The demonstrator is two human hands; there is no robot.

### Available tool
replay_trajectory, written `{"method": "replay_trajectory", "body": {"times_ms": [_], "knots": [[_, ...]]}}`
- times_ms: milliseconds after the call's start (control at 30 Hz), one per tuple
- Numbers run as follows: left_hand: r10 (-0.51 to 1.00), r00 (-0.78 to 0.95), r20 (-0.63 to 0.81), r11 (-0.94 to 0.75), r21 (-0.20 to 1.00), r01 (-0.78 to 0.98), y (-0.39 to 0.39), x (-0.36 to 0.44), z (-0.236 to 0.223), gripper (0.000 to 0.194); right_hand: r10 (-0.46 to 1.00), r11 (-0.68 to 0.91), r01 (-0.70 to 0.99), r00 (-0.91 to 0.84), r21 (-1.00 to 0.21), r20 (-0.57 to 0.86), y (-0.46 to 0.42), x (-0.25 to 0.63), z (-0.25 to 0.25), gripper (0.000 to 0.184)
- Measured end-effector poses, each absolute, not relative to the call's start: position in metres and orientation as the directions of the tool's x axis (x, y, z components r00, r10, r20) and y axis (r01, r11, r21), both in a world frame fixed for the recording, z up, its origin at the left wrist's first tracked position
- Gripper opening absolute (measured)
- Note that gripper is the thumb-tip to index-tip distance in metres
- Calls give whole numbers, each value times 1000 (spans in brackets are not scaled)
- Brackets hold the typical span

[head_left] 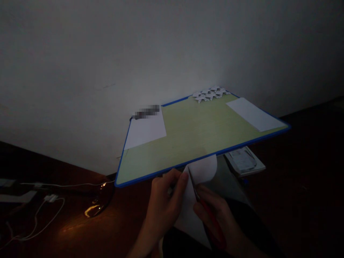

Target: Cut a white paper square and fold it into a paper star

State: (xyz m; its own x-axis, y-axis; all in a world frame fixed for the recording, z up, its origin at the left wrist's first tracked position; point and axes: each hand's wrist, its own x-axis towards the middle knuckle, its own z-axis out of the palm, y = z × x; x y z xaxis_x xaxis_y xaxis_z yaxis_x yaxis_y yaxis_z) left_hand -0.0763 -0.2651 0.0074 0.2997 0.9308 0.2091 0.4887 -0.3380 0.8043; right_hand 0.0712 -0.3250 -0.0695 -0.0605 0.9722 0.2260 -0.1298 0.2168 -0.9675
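My left hand (170, 195) pinches the upper part of a white sheet of paper (202, 169) just below the near edge of the table. Red-handled scissors (211, 216) are in my right hand (216, 211), its fingers wrapped round the handles. The blades lie along the paper close to my left thumb, with one part of the sheet bending away to the right and another hanging down between my hands. The lower part of the sheet is partly hidden by my hands.
A blue-rimmed pale green table (193, 123) stands against the wall. On it lie several small folded paper shapes (211, 94), one white sheet (146, 132) at left and another white sheet (255, 114) at right. White cables (51, 197) run over the floor.
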Motion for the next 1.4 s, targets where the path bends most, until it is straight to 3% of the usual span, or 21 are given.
{"method": "replay_trajectory", "body": {"times_ms": [667,1100,1400], "knots": [[937,297,185,-316,814,488,-267,-76,7,40,974,220,-162,-20,-962,226,-330,63,-71,35],[943,276,184,-300,829,472,-268,-75,9,40,972,225,-152,-37,-963,233,-325,70,-69,28],[947,275,166,-270,875,401,-267,-75,8,27,973,187,-238,-88,-953,213,-323,72,-71,33]]}}
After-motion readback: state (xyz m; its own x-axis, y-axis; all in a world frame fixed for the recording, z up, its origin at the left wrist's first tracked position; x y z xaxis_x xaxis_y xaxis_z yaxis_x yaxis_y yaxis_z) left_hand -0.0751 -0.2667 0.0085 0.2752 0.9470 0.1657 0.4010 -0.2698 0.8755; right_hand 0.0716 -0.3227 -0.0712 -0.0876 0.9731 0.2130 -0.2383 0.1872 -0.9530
